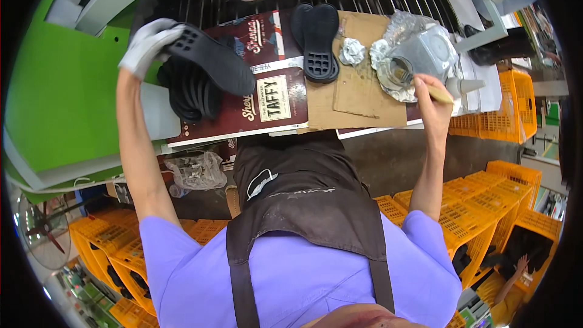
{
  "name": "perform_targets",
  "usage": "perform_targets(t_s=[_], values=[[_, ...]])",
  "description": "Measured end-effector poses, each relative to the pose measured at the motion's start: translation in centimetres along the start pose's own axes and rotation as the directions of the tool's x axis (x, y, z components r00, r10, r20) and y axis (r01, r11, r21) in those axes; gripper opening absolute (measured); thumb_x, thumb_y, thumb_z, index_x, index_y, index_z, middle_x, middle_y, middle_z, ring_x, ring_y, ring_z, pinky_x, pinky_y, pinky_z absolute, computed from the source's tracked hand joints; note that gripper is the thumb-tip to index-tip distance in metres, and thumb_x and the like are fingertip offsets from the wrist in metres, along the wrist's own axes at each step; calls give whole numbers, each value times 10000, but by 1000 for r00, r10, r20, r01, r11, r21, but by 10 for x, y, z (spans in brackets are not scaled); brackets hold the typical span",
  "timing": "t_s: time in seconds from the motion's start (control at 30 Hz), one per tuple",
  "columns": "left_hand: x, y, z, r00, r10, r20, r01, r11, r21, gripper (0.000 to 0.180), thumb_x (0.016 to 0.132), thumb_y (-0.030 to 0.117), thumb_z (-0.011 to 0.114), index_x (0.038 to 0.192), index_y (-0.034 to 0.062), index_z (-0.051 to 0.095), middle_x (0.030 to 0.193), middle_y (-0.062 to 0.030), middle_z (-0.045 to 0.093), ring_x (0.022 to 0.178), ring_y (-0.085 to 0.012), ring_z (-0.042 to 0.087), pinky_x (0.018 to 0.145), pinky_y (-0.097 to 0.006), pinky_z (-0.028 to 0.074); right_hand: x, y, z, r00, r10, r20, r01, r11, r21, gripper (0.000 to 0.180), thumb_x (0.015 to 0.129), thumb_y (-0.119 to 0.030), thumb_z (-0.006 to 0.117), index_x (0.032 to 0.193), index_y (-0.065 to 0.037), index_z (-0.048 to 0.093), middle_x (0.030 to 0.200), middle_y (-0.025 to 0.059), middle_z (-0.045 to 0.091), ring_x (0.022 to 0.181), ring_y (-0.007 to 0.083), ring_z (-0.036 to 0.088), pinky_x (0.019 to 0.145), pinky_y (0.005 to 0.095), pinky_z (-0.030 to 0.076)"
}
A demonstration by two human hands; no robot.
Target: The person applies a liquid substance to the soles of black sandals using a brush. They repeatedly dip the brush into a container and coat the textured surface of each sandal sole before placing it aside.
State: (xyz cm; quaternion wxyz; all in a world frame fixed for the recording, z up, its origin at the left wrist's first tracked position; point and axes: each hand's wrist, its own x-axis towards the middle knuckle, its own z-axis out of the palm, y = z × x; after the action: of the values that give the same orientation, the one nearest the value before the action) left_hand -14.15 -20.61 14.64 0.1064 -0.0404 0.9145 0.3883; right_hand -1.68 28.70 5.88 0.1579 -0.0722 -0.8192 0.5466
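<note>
Grips one end of a long black moulded shoe sole (215, 61) in the closed, white-gloved left hand (149, 45) at upper left, overlapping a pile of dark curved soles (193, 94); cannot tell whether touching. Pinches a thick pale tan tool handle (441, 95) in the closed bare right hand (430, 104), at right of the frame, beside the mouth of a clear round container (385, 76). Shows, at upper centre, overlapping black soles (322, 42) left of a crumpled white wad (352, 52) on flat brown cardboard (364, 106).
</note>
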Motion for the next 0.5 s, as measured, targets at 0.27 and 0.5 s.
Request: perform_targets(t_s=[0.27,0.5], values=[[-67,-66,69,961,99,-257,-262,35,-965,344,861,97,611,1166,-3,487,1086,-170,592,851,-285,625,704,-355,572,33,24,9,984,-120,129,169,847,-504,172,812,-190,648,857,-26,676,645,139,630,568,232,619,557,313,466],[-97,-42,147,963,270,-9,-29,71,-997,740,652,159,757,1275,-34,408,1162,-219,531,795,-316,638,616,-359,586,37,23,7,996,-70,53,85,925,-371,200,816,-194,675,842,4,679,627,88,636,517,117,563,521,263,445]])
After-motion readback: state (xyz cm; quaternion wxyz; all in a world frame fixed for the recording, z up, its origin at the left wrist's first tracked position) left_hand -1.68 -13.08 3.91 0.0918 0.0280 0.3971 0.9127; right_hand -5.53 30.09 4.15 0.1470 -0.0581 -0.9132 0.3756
